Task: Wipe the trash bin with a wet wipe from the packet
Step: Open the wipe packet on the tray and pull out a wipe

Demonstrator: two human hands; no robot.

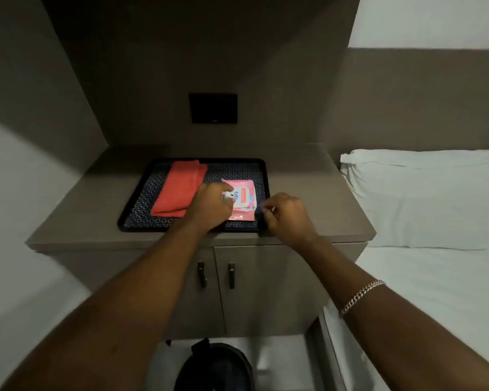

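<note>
Judging from the head view, the only one given, the task is at its very start: the pink wet wipe packet lies on the black patterned tray in the middle of the frame, and no loose wipe is plainly out. The dark round trash bin stands on the floor at the bottom centre of the frame, below the cabinet, untouched and well apart from both hands. So drawing a wipe, carrying it down and wiping the bin all appear to be left.

The left hand rests on the left edge of the packet, fingers curled down over it beside the white label flap; it looks to be pinning the packet flat, or possibly lifting the flap, and the blur does not let me say which. Its grip is narrow and in contact with the packet.

The right hand sits just right of the packet, at the tray's lower right corner, thumb and forefinger drawn together in a tight pinch. Something small and bluish seems caught at the fingertips, perhaps a corner of the packet or the start of a wipe, but it is too small and soft to tell.

A folded red cloth lies on the left half of the tray, just beside the left hand. A white pillow fills the right of the frame.
</note>
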